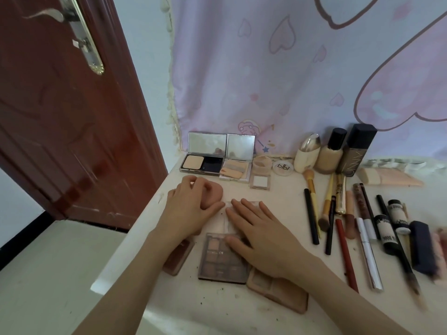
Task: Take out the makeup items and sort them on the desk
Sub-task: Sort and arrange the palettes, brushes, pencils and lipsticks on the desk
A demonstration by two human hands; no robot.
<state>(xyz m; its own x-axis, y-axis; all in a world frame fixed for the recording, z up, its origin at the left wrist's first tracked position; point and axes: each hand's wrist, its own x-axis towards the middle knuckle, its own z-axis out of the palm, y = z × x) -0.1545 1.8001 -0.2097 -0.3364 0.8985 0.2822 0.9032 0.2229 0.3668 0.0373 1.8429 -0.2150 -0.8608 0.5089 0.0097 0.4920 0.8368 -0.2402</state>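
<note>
Mid-frame: left hand (187,209) grip curled round pink puff (212,189); right hand (261,235) flat, fingers apart, on clear palette (228,222), tabletop (278,197).

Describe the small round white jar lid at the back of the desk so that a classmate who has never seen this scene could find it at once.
Start at the three bottles standing against the pink curtain at the back of the desk. Just left of the cream bottle, flat on the desk, lies the round white lid. Unlike the square compacts nearby, it is circular and bears dark lettering.
</note>
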